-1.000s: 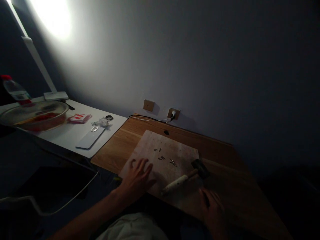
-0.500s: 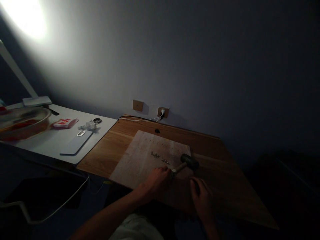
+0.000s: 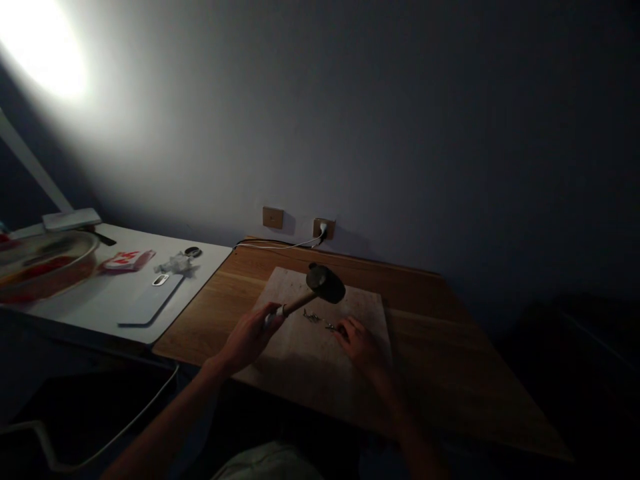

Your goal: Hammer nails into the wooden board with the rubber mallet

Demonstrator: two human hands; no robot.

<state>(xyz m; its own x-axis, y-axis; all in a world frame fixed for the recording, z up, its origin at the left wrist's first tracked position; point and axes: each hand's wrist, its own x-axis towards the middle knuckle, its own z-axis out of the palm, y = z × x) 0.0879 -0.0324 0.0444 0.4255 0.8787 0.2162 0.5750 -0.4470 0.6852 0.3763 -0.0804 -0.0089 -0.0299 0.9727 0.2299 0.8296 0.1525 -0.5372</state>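
Observation:
My left hand (image 3: 249,337) is closed around the pale handle of a mallet (image 3: 315,289), whose dark head hangs lifted above a pale wooden board (image 3: 305,347). Several small dark nails (image 3: 316,318) lie on the board just below the mallet head. My right hand (image 3: 361,342) rests on the board with its fingertips at the nails; in the dim light I cannot make out whether it pinches one.
The board lies on a brown wooden desk (image 3: 450,360) against a wall with two sockets and a white cable (image 3: 280,245). A white table (image 3: 115,293) on the left carries a glass dish (image 3: 45,263), a phone (image 3: 153,299) and small items.
My left hand took the mallet by its handle and lifted it off the board, up and to the left. My right hand moved from the desk's front edge to the nails.

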